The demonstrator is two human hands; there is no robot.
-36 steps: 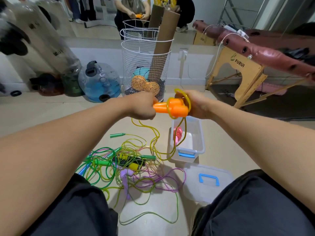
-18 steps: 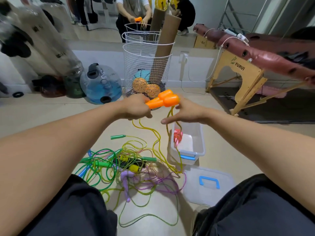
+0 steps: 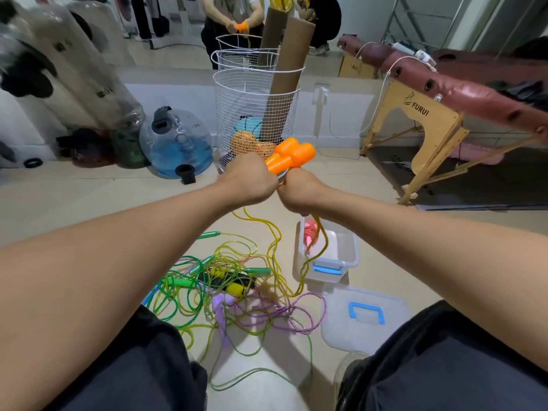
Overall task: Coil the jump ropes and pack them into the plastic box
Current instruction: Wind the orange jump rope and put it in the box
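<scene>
Head view: left hand (image 3: 249,180) gripping two orange handles (image 3: 292,155), right hand (image 3: 299,189) fisted round yellow rope (image 3: 274,232) (trailing down to floor tangle). Plastic box (image 3: 351,253) on floor below, pink rope (image 3: 310,234) inside, lid (image 3: 364,318) beside.

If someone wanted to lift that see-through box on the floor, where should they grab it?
Probably by the long side rims of the plastic box, coming straight down with a hand on each side. It sits upright and open, the lid lies apart, and the blue latch looks too small to hold.
</scene>
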